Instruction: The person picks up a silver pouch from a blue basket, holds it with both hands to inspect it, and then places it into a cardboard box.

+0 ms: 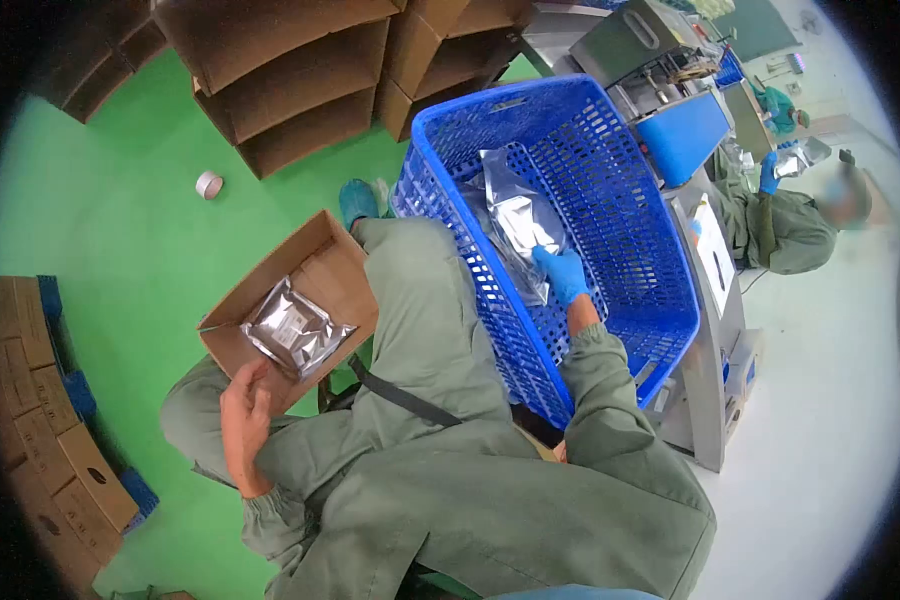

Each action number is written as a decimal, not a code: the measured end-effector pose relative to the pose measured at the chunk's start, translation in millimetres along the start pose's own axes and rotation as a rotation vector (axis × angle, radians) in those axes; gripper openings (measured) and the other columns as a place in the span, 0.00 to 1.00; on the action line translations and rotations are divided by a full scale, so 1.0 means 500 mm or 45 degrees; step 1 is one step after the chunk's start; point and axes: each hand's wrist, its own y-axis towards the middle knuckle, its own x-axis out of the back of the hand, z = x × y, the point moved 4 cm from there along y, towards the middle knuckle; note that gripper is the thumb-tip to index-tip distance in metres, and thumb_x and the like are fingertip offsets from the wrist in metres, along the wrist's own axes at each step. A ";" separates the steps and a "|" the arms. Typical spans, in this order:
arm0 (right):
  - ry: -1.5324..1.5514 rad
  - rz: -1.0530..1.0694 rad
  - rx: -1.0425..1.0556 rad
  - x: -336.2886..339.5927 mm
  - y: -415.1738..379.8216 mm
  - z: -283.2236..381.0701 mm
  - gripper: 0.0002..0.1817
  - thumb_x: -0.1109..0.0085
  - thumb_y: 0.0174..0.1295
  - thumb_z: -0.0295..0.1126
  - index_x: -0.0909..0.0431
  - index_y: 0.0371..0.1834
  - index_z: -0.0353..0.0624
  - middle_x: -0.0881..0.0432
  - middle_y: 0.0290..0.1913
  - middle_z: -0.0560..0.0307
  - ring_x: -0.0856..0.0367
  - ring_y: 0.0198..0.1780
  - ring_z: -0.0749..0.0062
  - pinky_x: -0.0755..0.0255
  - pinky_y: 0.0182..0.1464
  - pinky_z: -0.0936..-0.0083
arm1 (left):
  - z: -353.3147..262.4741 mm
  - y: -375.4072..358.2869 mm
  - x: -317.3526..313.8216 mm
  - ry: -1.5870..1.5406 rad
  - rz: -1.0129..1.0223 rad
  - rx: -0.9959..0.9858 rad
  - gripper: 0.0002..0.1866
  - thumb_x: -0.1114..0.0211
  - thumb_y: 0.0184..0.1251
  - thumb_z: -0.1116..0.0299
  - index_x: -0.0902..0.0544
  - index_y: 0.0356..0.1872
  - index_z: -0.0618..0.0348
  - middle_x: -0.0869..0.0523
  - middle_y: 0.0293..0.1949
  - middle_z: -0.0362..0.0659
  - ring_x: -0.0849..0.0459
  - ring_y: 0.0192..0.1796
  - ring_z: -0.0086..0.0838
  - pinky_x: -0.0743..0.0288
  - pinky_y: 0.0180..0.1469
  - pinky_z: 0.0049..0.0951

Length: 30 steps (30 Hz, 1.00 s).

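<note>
My right hand (562,276), in a blue glove, reaches into a blue plastic basket (625,215) and pinches the edge of a silver foil pouch (518,222). More foil lies under and beside that pouch. My left hand (244,412) is bare, at the near edge of an open cardboard box (342,275) resting by my legs; its fingers are slightly bent and apart, with nothing visible in them. Inside the box lies another silver pouch (295,328) with a pale label.
Open cartons (290,90) stand at the top, and stacked boxes (45,430) at the left. A tape roll (209,185) lies on the green floor. Right of the basket are a metal table and machine (640,45); a co-worker (785,225) there holds a pouch.
</note>
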 end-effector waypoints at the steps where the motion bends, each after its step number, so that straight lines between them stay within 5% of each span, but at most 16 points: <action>1: 0.015 -0.007 0.002 0.015 -0.008 0.032 0.15 0.33 0.55 0.41 0.22 0.25 0.40 0.22 0.22 0.61 0.30 0.20 0.79 0.36 0.22 0.76 | 0.000 0.001 -0.005 -0.074 0.002 0.009 0.19 0.49 0.59 0.76 0.24 0.51 0.73 0.16 0.48 0.54 0.19 0.53 0.40 0.29 0.57 0.33; 3: 0.239 0.118 0.084 0.043 -0.013 0.142 0.11 0.34 0.54 0.36 0.24 0.22 0.42 0.25 0.20 0.65 0.33 0.20 0.83 0.40 0.22 0.78 | -0.019 0.003 -0.005 -0.150 -0.024 0.008 0.18 0.49 0.61 0.76 0.24 0.51 0.73 0.16 0.48 0.53 0.19 0.52 0.37 0.28 0.56 0.32; 9: 0.867 0.136 0.528 0.177 -0.212 0.532 0.10 0.42 0.57 0.24 0.25 0.43 0.37 0.22 0.35 0.60 0.24 0.37 0.78 0.29 0.41 0.79 | -0.107 -0.007 -0.064 -0.563 0.336 0.019 0.17 0.44 0.67 0.74 0.25 0.55 0.69 0.15 0.47 0.50 0.19 0.49 0.28 0.26 0.52 0.27; 11: 1.139 0.271 0.590 0.227 -0.307 0.603 0.16 0.44 0.60 0.26 0.27 0.50 0.32 0.22 0.50 0.44 0.21 0.50 0.66 0.27 0.54 0.70 | -0.173 0.004 -0.099 -0.616 0.556 -0.020 0.21 0.41 0.66 0.73 0.28 0.59 0.69 0.17 0.50 0.49 0.21 0.54 0.30 0.28 0.56 0.29; 13: -0.014 -0.324 1.649 0.249 -0.402 0.636 0.19 0.48 0.63 0.29 0.30 0.54 0.28 0.24 0.55 0.42 0.22 0.53 0.63 0.28 0.56 0.72 | -0.238 0.017 -0.126 -0.769 0.616 -0.199 0.32 0.35 0.63 0.69 0.36 0.67 0.66 0.23 0.58 0.50 0.25 0.61 0.34 0.32 0.61 0.34; 14: 0.003 -0.312 1.659 0.238 -0.439 0.639 0.19 0.48 0.63 0.29 0.30 0.54 0.28 0.24 0.55 0.42 0.22 0.53 0.63 0.28 0.56 0.72 | -0.265 0.026 -0.135 -0.892 0.550 -0.380 0.39 0.31 0.61 0.66 0.41 0.71 0.62 0.26 0.62 0.52 0.28 0.64 0.35 0.33 0.62 0.36; 16: 0.990 0.164 0.641 0.186 -0.470 0.614 0.33 0.44 0.57 0.29 0.40 0.66 0.30 0.23 0.51 0.48 0.21 0.41 0.74 0.26 0.40 0.83 | -0.325 0.056 -0.133 -1.327 0.269 -0.637 0.50 0.27 0.56 0.61 0.50 0.74 0.59 0.34 0.68 0.52 0.33 0.68 0.40 0.39 0.67 0.40; 17: 0.966 0.348 0.427 0.147 -0.479 0.577 0.34 0.45 0.57 0.28 0.42 0.68 0.32 0.23 0.52 0.49 0.21 0.40 0.75 0.26 0.39 0.84 | -0.334 0.078 -0.129 -1.566 0.062 -0.714 0.48 0.23 0.50 0.58 0.41 0.70 0.61 0.30 0.65 0.54 0.31 0.67 0.41 0.38 0.67 0.42; 18: 0.258 0.385 0.846 0.125 -0.499 0.539 0.32 0.44 0.58 0.29 0.38 0.66 0.33 0.24 0.53 0.51 0.22 0.43 0.75 0.26 0.44 0.82 | -0.277 0.112 -0.123 -1.192 -0.022 -0.712 0.43 0.23 0.50 0.61 0.36 0.67 0.62 0.27 0.61 0.53 0.27 0.64 0.40 0.34 0.63 0.40; 19: 0.088 0.369 1.663 0.106 -0.545 0.560 0.27 0.44 0.60 0.31 0.34 0.64 0.35 0.23 0.51 0.54 0.24 0.46 0.77 0.28 0.49 0.80 | -0.224 0.131 -0.116 -0.820 -0.100 -0.694 0.39 0.23 0.50 0.63 0.31 0.63 0.64 0.24 0.58 0.53 0.24 0.61 0.39 0.29 0.60 0.38; 20: 0.147 0.640 1.510 0.066 -0.562 0.559 0.25 0.45 0.62 0.33 0.32 0.62 0.36 0.23 0.53 0.51 0.26 0.55 0.73 0.32 0.57 0.76 | -0.218 0.120 -0.109 -1.375 -0.060 -0.449 0.33 0.24 0.50 0.66 0.27 0.58 0.65 0.21 0.54 0.51 0.21 0.55 0.37 0.26 0.54 0.36; 21: 0.638 1.125 0.388 0.019 -0.571 0.533 0.24 0.47 0.65 0.34 0.33 0.62 0.34 0.25 0.57 0.48 0.29 0.62 0.68 0.35 0.62 0.74 | -0.222 0.105 -0.115 -1.920 -0.010 -0.174 0.27 0.26 0.51 0.69 0.24 0.53 0.66 0.19 0.49 0.50 0.17 0.49 0.35 0.22 0.49 0.33; 23: 0.380 1.168 0.102 -0.044 -0.542 0.466 0.25 0.50 0.68 0.35 0.35 0.65 0.33 0.29 0.63 0.45 0.34 0.67 0.63 0.39 0.66 0.72 | -0.186 0.089 -0.116 -1.368 -0.051 -0.119 0.29 0.26 0.51 0.71 0.28 0.54 0.69 0.20 0.47 0.46 0.17 0.45 0.32 0.22 0.49 0.30; 25: 0.181 0.895 0.444 -0.063 -0.501 0.404 0.30 0.48 0.67 0.37 0.40 0.70 0.36 0.30 0.65 0.52 0.34 0.67 0.66 0.40 0.66 0.74 | -0.150 0.072 -0.178 -1.073 -0.176 0.058 0.38 0.26 0.52 0.68 0.37 0.60 0.71 0.23 0.51 0.49 0.20 0.52 0.34 0.24 0.52 0.29; 27: 0.406 1.011 0.282 -0.083 -0.461 0.378 0.31 0.49 0.68 0.34 0.45 0.72 0.34 0.30 0.64 0.48 0.33 0.65 0.68 0.38 0.65 0.74 | -0.097 0.063 -0.256 -0.648 -0.254 -0.218 0.43 0.25 0.52 0.65 0.43 0.62 0.73 0.25 0.54 0.53 0.23 0.55 0.36 0.26 0.54 0.29; 30: 0.136 0.863 0.497 -0.119 -0.454 0.398 0.37 0.42 0.63 0.39 0.45 0.70 0.30 0.33 0.66 0.42 0.33 0.66 0.62 0.39 0.66 0.69 | -0.110 0.055 -0.251 -1.044 -0.035 0.146 0.39 0.26 0.55 0.67 0.40 0.61 0.72 0.23 0.53 0.52 0.23 0.56 0.33 0.28 0.57 0.32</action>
